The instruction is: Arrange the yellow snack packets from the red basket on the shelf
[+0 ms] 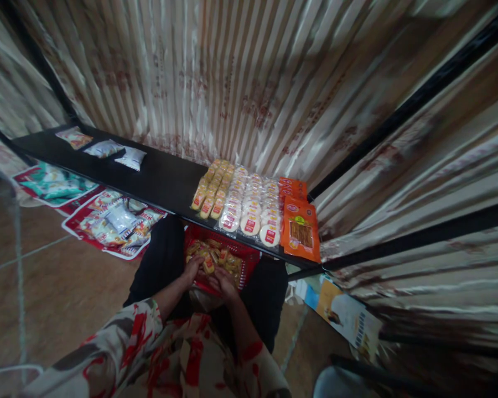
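Note:
Above a red basket (252, 264) between my knees, my left hand (192, 270) and my right hand (224, 281) meet around a small yellow snack packet (208, 263) with a red label. The fingers of both hands close on it from either side. More packets of the same kind (232, 264) fill the basket under my hands. Just beyond, on a black shelf (166, 182), yellow packets (213, 188) lie in overlapping rows. Beside them are rows of round white wrapped biscuits (249, 215).
Orange snack bags (301, 228) lie at the shelf's right end, and several pale packets (103, 148) toward its left. Red baskets of white packets (116, 221) and green packets (53, 182) stand on the floor at left. Black shelf posts (382, 121) and a striped curtain (216, 83) enclose the shelf.

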{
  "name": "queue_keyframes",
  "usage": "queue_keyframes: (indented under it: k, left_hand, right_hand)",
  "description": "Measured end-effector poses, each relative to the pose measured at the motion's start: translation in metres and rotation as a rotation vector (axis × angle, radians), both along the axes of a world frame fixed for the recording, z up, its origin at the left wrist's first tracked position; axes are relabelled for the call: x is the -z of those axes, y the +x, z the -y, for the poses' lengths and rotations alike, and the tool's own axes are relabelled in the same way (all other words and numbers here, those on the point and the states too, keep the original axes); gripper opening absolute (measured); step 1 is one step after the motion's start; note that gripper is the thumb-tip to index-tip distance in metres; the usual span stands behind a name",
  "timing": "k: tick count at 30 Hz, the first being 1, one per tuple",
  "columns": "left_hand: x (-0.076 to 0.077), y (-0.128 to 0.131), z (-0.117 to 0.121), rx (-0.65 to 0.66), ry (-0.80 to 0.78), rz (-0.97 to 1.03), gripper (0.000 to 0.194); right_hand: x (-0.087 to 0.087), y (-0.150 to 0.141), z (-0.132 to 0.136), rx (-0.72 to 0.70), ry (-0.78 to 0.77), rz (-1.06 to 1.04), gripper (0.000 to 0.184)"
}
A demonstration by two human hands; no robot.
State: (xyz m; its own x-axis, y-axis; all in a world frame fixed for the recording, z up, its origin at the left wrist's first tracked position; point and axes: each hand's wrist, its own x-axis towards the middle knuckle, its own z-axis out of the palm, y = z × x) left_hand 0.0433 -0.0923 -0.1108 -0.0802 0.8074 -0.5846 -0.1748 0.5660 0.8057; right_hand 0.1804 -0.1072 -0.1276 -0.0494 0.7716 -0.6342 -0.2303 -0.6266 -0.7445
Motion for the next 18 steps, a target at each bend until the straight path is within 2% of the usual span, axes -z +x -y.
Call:
queue_keyframes:
  k: [6, 12, 18]
  left_hand:
    - [-0.0029, 0.0011, 0.0002, -0.088, -0.031, 0.130, 0.012]
    - [-0.0022, 0.0019, -0.0007, -0.095, -0.018, 0.191, 0.006]
    - [-0.0011, 0.0053, -0.0040, -0.164, 0.003, 0.128, 0.017]
  right_hand:
    - [-0.0016, -0.0023, 0.0024, -0.001, 0.018, -0.090, 0.039]
    - [-0.0009, -0.0050, 0.0024, -0.002, 0.060, -0.088, 0.044]
    - [-0.0072, -0.0084, -0.0002, -0.029, 0.124, -0.083, 0.040]
